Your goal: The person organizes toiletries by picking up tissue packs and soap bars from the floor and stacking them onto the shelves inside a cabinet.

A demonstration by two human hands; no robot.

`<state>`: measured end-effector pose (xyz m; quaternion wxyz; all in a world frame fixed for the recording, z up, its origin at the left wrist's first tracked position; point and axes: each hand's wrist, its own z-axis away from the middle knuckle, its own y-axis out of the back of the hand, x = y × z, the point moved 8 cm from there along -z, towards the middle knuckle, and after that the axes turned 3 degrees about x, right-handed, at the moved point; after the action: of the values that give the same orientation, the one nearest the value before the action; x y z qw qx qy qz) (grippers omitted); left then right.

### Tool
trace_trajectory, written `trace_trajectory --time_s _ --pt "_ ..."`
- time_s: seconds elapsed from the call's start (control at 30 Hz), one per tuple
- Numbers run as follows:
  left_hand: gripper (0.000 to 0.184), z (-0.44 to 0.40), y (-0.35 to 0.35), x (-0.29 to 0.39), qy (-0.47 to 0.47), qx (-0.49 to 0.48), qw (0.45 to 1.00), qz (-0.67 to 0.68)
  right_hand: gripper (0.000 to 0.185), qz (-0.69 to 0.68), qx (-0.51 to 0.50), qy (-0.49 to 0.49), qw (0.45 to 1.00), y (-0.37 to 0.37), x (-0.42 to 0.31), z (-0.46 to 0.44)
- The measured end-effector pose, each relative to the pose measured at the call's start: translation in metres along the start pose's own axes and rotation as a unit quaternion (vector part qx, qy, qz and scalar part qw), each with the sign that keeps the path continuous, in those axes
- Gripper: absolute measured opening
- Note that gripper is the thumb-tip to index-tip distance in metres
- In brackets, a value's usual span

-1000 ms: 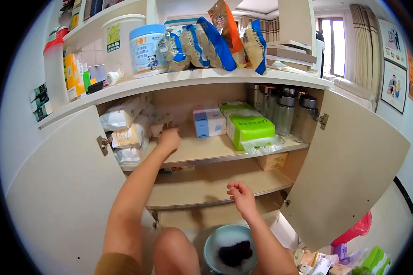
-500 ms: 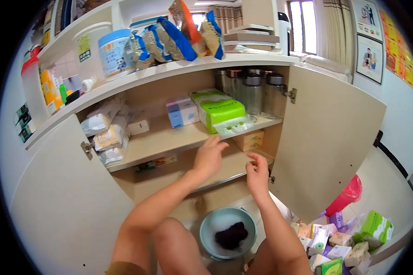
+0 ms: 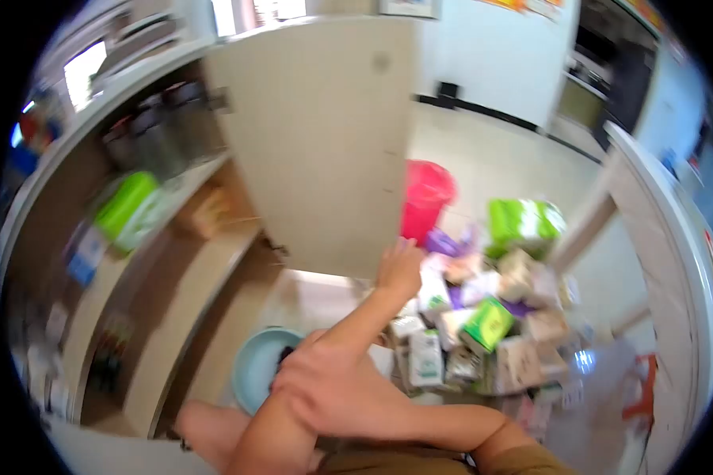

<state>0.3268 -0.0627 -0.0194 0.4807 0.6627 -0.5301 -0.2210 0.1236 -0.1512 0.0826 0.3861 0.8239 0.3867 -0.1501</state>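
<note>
My left hand (image 3: 400, 269) is stretched out past the lower corner of the open cabinet door (image 3: 317, 142), at the near edge of a heap of tissue packs (image 3: 459, 305). Motion smears its fingers; I see nothing held in it. My right hand (image 3: 313, 384) crosses over and is wrapped on my left forearm. Partly behind the arms stands a light blue basin (image 3: 253, 368) with something dark in it. In the heap lies a green tissue pack (image 3: 487, 324) among white and beige ones.
The cabinet shelf (image 3: 194, 309) on the left holds a green pack (image 3: 127, 210) and glass bottles (image 3: 166, 131). A pink bin (image 3: 428, 194) stands behind the door. A large green-and-white pack (image 3: 524, 226) lies behind the heap. A white table frame (image 3: 650, 206) borders the right.
My view has swung right, from the cabinet to the heap on the floor. My left hand has reached to the heap, and my right hand has come across onto my left forearm.
</note>
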Motion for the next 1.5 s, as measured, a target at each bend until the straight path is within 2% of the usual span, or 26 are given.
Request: trace_trajectory --time_s 0.07,0.13,0.17,0.23,0.27,0.3,0.37,0.43,0.5,0.53,0.6,0.73,0.8,0.9,0.93,0.97,1.03,1.07,1.1,1.2,1.27,1.3,1.37,1.5 --pt "0.024 0.008 -0.040 0.019 -0.031 -0.052 0.998 0.004 0.011 -0.005 0.023 -0.012 1.000 0.005 -0.009 0.013" --pt "0.019 0.018 -0.063 0.029 -0.073 -0.107 0.991 -0.017 0.009 -0.038 -0.035 -0.024 0.998 0.001 -0.007 0.019" --pt "0.016 0.024 -0.069 0.035 -0.091 -0.119 0.988 -0.033 0.009 -0.029 -0.027 -0.042 0.998 0.008 0.000 0.023" --pt "0.016 0.026 -0.074 0.042 -0.122 -0.101 0.987 -0.026 0.007 0.047 0.029 -0.038 0.998 0.031 0.022 0.024" --pt "0.016 0.024 -0.071 0.045 -0.141 -0.077 0.986 -0.031 0.007 0.057 0.103 -0.009 0.993 0.041 0.036 0.028" --pt "0.016 0.025 -0.072 0.048 -0.148 -0.080 0.985 -0.026 0.007 0.063 0.107 -0.016 0.992 0.048 0.045 0.032" --pt "0.014 0.025 -0.083 0.048 -0.137 -0.129 0.981 -0.042 0.008 0.129 0.081 -0.175 0.973 0.059 0.081 0.045" --pt "0.014 0.023 -0.087 0.054 -0.146 -0.127 0.980 -0.043 0.010 0.129 0.067 -0.194 0.970 0.063 0.075 0.050" --pt "0.013 0.023 -0.092 0.060 -0.163 -0.132 0.977 -0.039 0.014 0.001 0.099 -0.102 0.990 0.063 0.037 0.045" --pt "0.012 0.023 -0.091 0.063 -0.173 -0.110 0.979 -0.021 0.014 0.003 0.102 -0.108 0.989 0.061 0.025 0.045" --pt "0.012 0.022 -0.097 0.064 -0.177 -0.119 0.977 -0.021 0.018 -0.028 0.021 -0.100 0.994 0.042 0.006 0.043" --pt "0.015 0.021 -0.103 0.066 -0.170 -0.163 0.971 -0.048 0.019 -0.018 0.048 -0.096 0.994 0.058 0.027 0.049" --pt "0.015 0.019 -0.107 0.068 -0.165 -0.176 0.969 -0.059 0.019 0.072 0.081 -0.185 0.977 0.080 0.049 0.059" --pt "0.016 0.021 -0.116 0.067 -0.167 -0.184 0.967 -0.060 0.020 0.085 0.114 -0.160 0.977 0.078 0.051 0.067" --pt "0.016 0.020 -0.117 0.069 -0.179 -0.172 0.967 -0.062 0.021 0.047 0.065 -0.183 0.980 0.069 0.043 0.069" --pt "0.016 0.022 -0.117 0.071 -0.191 -0.163 0.966 -0.065 0.021 0.045 0.067 -0.186 0.979 0.067 0.030 0.067" --pt "0.016 0.023 -0.116 0.070 -0.185 -0.180 0.964 -0.071 0.022 -0.031 0.029 -0.142 0.989 0.055 0.004 0.060" --pt "0.016 0.022 -0.115 0.069 -0.177 -0.194 0.962 -0.077 0.021 -0.047 0.071 -0.113 0.990 0.054 -0.002 0.061" --pt "0.016 0.021 -0.113 0.070 -0.179 -0.195 0.961 -0.077 0.021 -0.047 0.073 -0.114 0.990 0.059 0.003 0.061" --pt "0.016 0.020 -0.116 0.064 -0.153 -0.236 0.956 -0.088 0.020 0.012 0.056 -0.169 0.984 0.074 0.041 0.066" --pt "0.016 0.021 -0.117 0.064 -0.163 -0.227 0.955 -0.100 0.021 0.119 0.136 -0.251 0.951 0.087 0.069 0.076" --pt "0.016 0.021 -0.118 0.064 -0.163 -0.226 0.955 -0.101 0.021 0.119 0.136 -0.251 0.951 0.084 0.065 0.076" --pt "0.016 0.024 -0.118 0.069 -0.193 -0.204 0.955 -0.095 0.023 0.062 0.138 -0.168 0.974 0.072 0.036 0.071" --pt "0.017 0.025 -0.117 0.070 -0.183 -0.230 0.951 -0.099 0.026 -0.023 0.076 -0.143 0.986 0.057 0.000 0.061"
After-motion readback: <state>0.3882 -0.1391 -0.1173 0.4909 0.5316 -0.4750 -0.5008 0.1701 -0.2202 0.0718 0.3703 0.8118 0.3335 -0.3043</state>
